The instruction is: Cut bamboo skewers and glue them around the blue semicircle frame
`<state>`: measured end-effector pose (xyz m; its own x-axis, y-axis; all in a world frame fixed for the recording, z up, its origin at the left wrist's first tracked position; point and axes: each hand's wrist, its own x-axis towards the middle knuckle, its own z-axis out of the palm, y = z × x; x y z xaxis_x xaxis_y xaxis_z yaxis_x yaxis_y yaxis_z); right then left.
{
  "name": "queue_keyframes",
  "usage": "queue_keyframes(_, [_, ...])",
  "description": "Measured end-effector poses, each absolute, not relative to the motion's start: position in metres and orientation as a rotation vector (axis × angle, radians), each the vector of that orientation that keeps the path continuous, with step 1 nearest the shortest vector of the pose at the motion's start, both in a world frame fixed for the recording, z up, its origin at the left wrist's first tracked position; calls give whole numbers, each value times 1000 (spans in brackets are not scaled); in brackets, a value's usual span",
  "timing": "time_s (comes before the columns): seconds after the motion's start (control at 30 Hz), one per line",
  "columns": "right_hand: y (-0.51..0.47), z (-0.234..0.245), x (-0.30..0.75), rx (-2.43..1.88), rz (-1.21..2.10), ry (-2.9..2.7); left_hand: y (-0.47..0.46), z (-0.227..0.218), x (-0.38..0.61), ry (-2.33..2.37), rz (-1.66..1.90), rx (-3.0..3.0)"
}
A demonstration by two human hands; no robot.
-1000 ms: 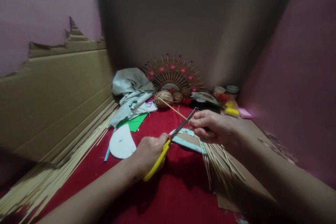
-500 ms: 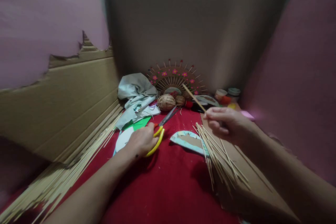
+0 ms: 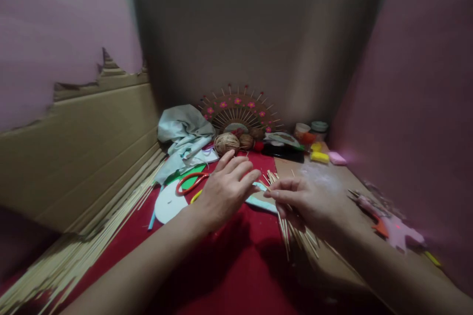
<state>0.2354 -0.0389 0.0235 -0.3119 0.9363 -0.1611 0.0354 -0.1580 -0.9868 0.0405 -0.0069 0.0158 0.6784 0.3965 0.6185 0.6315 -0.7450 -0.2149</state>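
My right hand [image 3: 308,204] pinches a thin bamboo stick [image 3: 268,189] between thumb and fingertips; most of its length is hidden. Just left of it, my left hand [image 3: 227,189] reaches forward with fingers stretched out and nothing visible in them. Beside the left wrist lie scissors with a red handle loop [image 3: 190,184] and a yellow one, partly covered by the hand. Below and behind my right hand, a loose bunch of sticks [image 3: 286,236] rests on a cardboard sheet. A half-round cardboard piece with a pale blue edge [image 3: 260,202] shows between the hands, partly hidden.
Long sticks [image 3: 99,246] line the left side beside a torn cardboard panel [image 3: 99,133]. Twine balls [image 3: 226,143] and a flowered fan-shaped piece [image 3: 236,106] stand at the back. A white disc [image 3: 170,204] lies left; a pink glue gun [image 3: 391,226] lies right.
My left hand has let go of the scissors, which now lie on the left, and moved right, near my right hand. My right hand has lowered the stick. The view has shifted slightly right.
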Motion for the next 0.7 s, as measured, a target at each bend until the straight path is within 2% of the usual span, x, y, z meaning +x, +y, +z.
queue_keyframes(0.17, [-40,19,233,-1132,1736,-1224,0,10,42,-837,-692,-2491])
queue_keyframes(0.4, [-29,-8,231,-820,1887,-995,-7,7,42,-871,-652,-2351])
queue_keyframes(0.7, [-34,-5,226,-730,1881,-925,-21,-7,53,-855,-844,-2332])
